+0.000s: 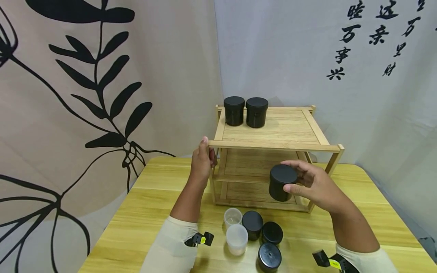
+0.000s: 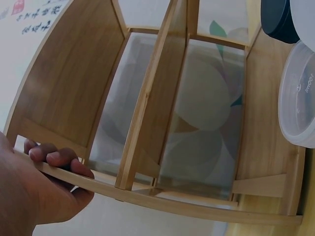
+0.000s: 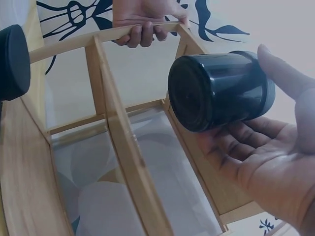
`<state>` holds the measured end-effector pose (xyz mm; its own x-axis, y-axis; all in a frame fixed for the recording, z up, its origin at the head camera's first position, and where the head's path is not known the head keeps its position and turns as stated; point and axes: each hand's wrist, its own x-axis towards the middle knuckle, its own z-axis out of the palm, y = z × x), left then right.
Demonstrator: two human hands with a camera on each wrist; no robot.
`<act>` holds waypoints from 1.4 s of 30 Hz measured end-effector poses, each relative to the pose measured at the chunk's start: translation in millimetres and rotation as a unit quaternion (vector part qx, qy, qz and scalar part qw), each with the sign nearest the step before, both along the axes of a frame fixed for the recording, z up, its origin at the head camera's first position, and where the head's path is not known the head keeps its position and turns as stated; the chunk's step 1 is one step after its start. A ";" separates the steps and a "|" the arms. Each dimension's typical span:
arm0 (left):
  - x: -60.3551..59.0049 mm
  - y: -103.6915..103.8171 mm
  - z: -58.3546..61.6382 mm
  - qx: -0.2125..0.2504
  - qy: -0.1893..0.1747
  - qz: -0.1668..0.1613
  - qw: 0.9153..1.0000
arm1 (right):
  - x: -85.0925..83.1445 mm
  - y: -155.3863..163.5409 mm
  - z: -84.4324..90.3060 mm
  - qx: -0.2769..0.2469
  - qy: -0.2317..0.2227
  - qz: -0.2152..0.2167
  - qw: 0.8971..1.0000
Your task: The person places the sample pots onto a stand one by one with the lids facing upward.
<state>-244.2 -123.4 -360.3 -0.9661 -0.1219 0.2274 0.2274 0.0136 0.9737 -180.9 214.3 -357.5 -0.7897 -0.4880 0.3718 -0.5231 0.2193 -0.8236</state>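
A black lidded jar (image 1: 282, 182) is in my right hand (image 1: 315, 185), held between thumb and fingers in front of the wooden shelf's middle tier. In the right wrist view the jar (image 3: 216, 91) lies sideways across the frame, its base toward the shelf. My left hand (image 1: 202, 159) grips the front left post of the three-tier wooden shelf (image 1: 286, 129); in the left wrist view its fingers (image 2: 61, 156) curl round that post. Two black lidded jars, one at the back left (image 1: 234, 111) and one beside it (image 1: 257, 112), stand on the top tier.
On the table (image 1: 143, 212) before the shelf are two translucent cups, one farther (image 1: 233, 217) and one nearer (image 1: 237, 239). Beside them stand three black jars: one behind (image 1: 252, 225), one to the right (image 1: 272, 232), one in front (image 1: 269, 256). Patterned cloth (image 1: 177, 76) hangs behind.
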 end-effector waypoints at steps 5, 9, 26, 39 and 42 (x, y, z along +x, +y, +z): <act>-0.7 -1.3 -1.1 -0.006 0.003 0.001 1.000 | -0.8 -1.5 7.6 0.001 0.006 0.000 1.000; -1.7 -1.9 -3.2 -0.007 0.007 0.001 1.000 | -1.4 -2.3 14.2 0.010 0.014 -0.006 1.000; 0.6 -2.0 -3.0 -0.006 0.013 -0.003 1.000 | -2.6 -7.9 45.9 0.027 0.029 -0.009 0.999; 0.2 -2.6 -2.0 -0.006 0.006 -0.004 1.000 | -4.6 -8.1 75.1 0.025 0.061 -0.041 0.997; 0.5 -2.4 -2.0 -0.007 0.007 -0.006 1.000 | -6.2 -9.8 79.2 0.024 0.056 -0.050 0.997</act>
<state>-243.8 -125.8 -362.4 -0.9643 -0.1062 0.2425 0.2412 0.0247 0.9702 -187.1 204.5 -278.3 -0.7900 -0.4277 0.4393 -0.5852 0.3125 -0.7482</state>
